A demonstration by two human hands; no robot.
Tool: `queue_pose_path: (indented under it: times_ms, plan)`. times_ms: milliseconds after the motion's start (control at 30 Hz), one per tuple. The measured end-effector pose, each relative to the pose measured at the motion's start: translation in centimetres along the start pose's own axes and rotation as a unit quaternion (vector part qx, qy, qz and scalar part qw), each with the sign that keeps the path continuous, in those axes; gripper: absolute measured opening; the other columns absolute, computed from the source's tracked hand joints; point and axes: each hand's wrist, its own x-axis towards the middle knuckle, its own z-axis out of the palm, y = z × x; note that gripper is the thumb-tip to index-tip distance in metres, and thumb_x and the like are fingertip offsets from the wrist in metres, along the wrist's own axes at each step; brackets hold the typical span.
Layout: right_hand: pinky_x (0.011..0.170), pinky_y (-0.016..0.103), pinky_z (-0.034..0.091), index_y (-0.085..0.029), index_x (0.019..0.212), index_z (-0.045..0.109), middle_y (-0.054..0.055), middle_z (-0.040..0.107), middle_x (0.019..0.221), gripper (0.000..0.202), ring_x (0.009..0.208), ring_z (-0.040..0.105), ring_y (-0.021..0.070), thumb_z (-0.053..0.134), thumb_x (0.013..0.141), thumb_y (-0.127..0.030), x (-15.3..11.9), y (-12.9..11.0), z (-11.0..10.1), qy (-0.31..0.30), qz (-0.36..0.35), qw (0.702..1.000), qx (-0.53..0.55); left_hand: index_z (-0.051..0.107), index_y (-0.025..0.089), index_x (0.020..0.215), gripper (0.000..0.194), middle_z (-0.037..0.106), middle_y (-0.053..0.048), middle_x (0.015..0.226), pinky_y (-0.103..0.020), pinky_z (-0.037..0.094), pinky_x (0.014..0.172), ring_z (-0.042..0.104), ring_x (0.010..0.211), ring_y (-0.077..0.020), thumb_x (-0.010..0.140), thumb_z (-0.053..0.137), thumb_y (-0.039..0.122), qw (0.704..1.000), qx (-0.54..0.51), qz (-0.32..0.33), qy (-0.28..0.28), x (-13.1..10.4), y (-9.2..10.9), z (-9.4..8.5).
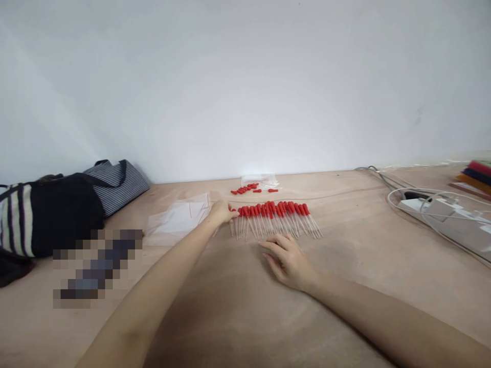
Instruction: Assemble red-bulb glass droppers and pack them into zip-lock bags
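Clear droppers with red rubber bulbs (282, 209) lie side by side in a row on the wooden table, bulbs toward the wall and thin tubes toward me. At the row's left end, my left hand (223, 212) is closed with thumb and fingers around a red-bulbed dropper (233, 210), mostly hidden by the hand. My right hand (287, 259) rests on the table just in front of the tubes, fingers loosely apart and nothing in it. Behind the row lie several loose red bulbs (244, 189) and a small clear bag (259, 180) with thin pale tubes (271, 186).
Clear plastic bags with red strips (178, 217) lie left of the row. Farther left are a black bag (69, 209), a striped bag (118, 186) and a blurred-out dark object (102, 266). A white power strip (445, 217) with cables and stacked coloured items (477, 176) are at right.
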Motion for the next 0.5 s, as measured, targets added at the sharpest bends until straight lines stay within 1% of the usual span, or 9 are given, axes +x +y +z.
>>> queue_pose_path:
  times_ms: [67,133,200,333,433,500]
  plan:
    - [0.068,0.032,0.038,-0.016,0.106,0.051,0.008,0.057,0.092,0.028,0.078,0.050,0.0168,0.044,0.079,-0.013,0.0,0.0,0.0,-0.002,-0.001,1.000,0.003,0.058,0.015,0.059,0.011,0.060,-0.003,0.051,-0.026,0.043,0.065,0.061,0.068,-0.0196,0.066,0.061,0.023,0.999,0.033,0.008,0.032,-0.6,-0.1,-0.4]
    - [0.068,0.032,0.038,-0.016,0.106,0.051,0.008,0.057,0.092,0.028,0.078,0.050,0.0168,0.044,0.079,-0.013,0.0,0.0,0.1,-0.003,-0.003,1.000,0.005,0.059,0.014,0.065,0.006,0.063,-0.005,0.058,-0.027,0.042,0.069,0.060,0.074,-0.0204,0.068,0.058,0.019,0.997,0.058,0.012,0.051,-1.1,-0.4,-0.6]
    - [0.068,0.031,0.039,-0.016,0.107,0.051,0.008,0.057,0.092,0.029,0.078,0.050,0.0166,0.044,0.079,-0.013,0.0,0.0,0.1,-0.003,-0.005,1.000,0.005,0.060,0.014,0.067,0.002,0.064,-0.005,0.062,-0.026,0.042,0.069,0.060,0.074,-0.0197,0.067,0.058,0.015,0.996,0.073,0.015,0.050,-1.4,-0.6,-0.5]
    - [0.067,0.031,0.040,-0.017,0.107,0.051,0.008,0.057,0.092,0.030,0.077,0.051,0.0162,0.044,0.078,-0.012,0.0,0.1,0.2,-0.003,-0.009,1.000,0.001,0.061,0.015,0.067,0.007,0.065,-0.005,0.070,-0.023,0.042,0.065,0.060,0.071,-0.0169,0.066,0.056,0.010,0.996,0.078,0.033,0.035,-1.4,-0.6,0.2]
    - [0.067,0.031,0.040,-0.017,0.106,0.051,0.008,0.057,0.093,0.029,0.078,0.051,0.0163,0.044,0.078,-0.012,0.0,0.1,0.1,-0.005,-0.008,1.000,0.001,0.062,0.016,0.070,0.009,0.066,-0.003,0.074,-0.022,0.042,0.065,0.060,0.073,-0.0156,0.067,0.056,0.009,0.995,0.074,0.049,0.036,-1.1,-0.5,0.7]
    - [0.067,0.030,0.040,-0.017,0.106,0.051,0.008,0.057,0.092,0.029,0.078,0.051,0.0161,0.044,0.078,-0.012,0.0,0.1,0.1,-0.007,-0.009,1.000,0.001,0.062,0.016,0.071,0.010,0.065,-0.002,0.075,-0.022,0.042,0.067,0.059,0.074,-0.0156,0.068,0.055,0.010,0.995,0.077,0.052,0.044,-0.9,-0.7,0.6]
